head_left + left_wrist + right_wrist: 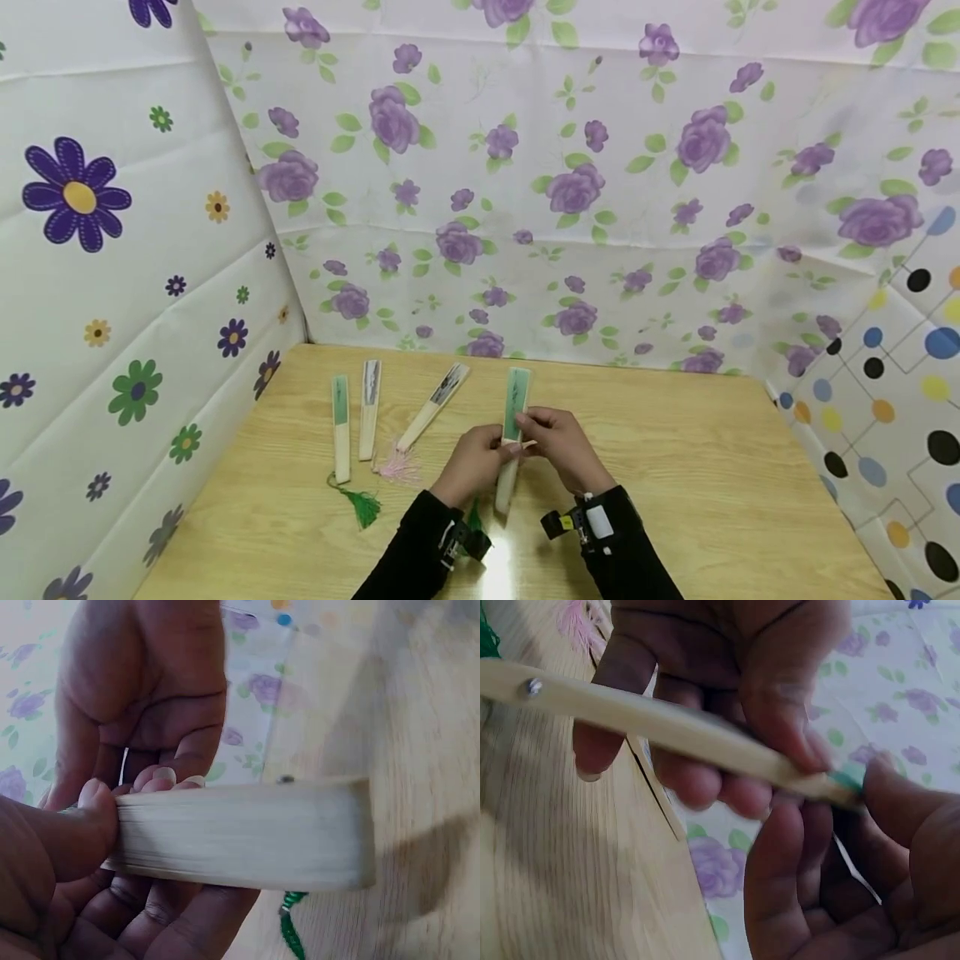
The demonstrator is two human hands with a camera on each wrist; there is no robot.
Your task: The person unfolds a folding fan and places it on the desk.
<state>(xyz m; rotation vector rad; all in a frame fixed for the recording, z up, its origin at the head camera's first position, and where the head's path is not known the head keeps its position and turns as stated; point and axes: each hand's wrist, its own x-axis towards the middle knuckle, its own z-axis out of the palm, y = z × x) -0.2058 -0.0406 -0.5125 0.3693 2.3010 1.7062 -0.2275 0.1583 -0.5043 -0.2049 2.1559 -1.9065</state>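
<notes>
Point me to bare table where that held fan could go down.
Free: the table's right half, between the right hand and the dotted wall; also the near-left corner below the green tassel. Crowded: left-centre, where three closed fans lie beside the left hand and the held fan.

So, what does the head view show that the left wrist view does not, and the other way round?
Only the head view shows three other closed fans lying on the wooden table, a pink tassel, and the flowered cloth walls all round. Only the left wrist view shows the stacked pale ribs from the edge and the small metal rivet. Both show the left hand and the right hand holding one closed fan, with its green tassel hanging below.
</notes>
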